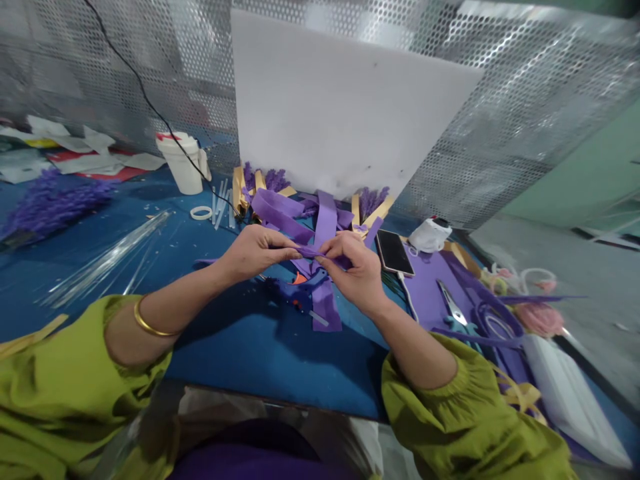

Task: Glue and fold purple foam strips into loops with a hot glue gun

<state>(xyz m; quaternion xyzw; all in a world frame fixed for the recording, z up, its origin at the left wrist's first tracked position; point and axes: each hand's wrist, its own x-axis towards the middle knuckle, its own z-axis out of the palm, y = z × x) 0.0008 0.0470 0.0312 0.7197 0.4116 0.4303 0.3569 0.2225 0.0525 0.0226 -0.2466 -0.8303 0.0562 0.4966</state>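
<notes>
Between both hands a narrow folded piece of purple ribbon [309, 251] is stretched over the middle of the blue table. My left hand [263, 252] pinches its left end between thumb and fingertips. The right end is pinched by my right hand [354, 267], its fingers curled. Wide purple strips [326, 217] lie just behind and below the hands; one strip reaches toward me. Under the hands sits a blue glue gun [293, 293] with orange parts, partly hidden, with a clear glue stick [319, 319] at its end.
Lavender bunches in gold wrap [370, 203] stand behind, against a white board [340, 100]. On the right are a phone [395, 253], scissors [453, 307] and purple sheets. To the left are a white cup [183, 163], a tape roll [201, 213], clear sticks and lavender [55, 203]. A black cable hangs down.
</notes>
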